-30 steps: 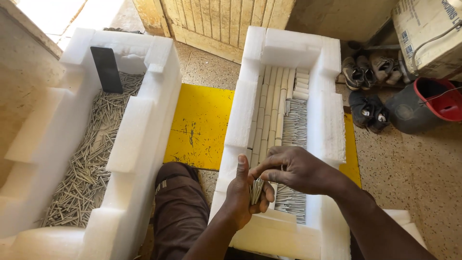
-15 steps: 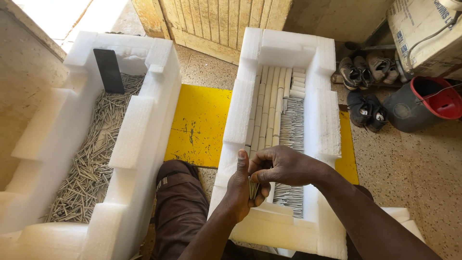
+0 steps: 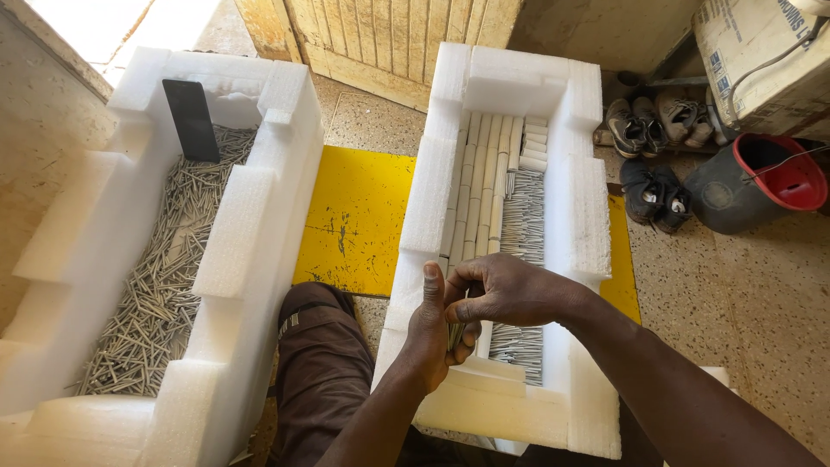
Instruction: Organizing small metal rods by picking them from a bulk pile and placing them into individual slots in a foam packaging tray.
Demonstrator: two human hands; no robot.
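Head view: two white foam boxes lie side by side on the floor (image 3: 743, 303), with a yellow sheet (image 3: 359, 216) between and under them. The left box (image 3: 246, 233) holds a loose heap of thin grey sticks (image 3: 160, 285), too many to count, and one black slab (image 3: 191, 119) standing at its far end. The right box (image 3: 579, 225) holds about five long pale rolls (image 3: 478, 186) laid lengthwise on its left side, a few short ones stacked at the far right, and rows of neatly laid grey sticks (image 3: 523, 229) on the right.

Over the near end of the right box, the two hands meet. The left hand (image 3: 430, 324) stands upright, fingers straight, palm against a small bundle (image 3: 456, 333) of sticks; the right hand (image 3: 506, 290) is curled, its fingers pinching the same bundle from the other side. The bundle is mostly hidden between the hands.

One knee (image 3: 316, 346) in brown cloth shows near, between the boxes. Far right: four shoes (image 3: 653, 125) in two pairs, one grey bucket (image 3: 739, 182) with red inside, one carton (image 3: 761, 60)
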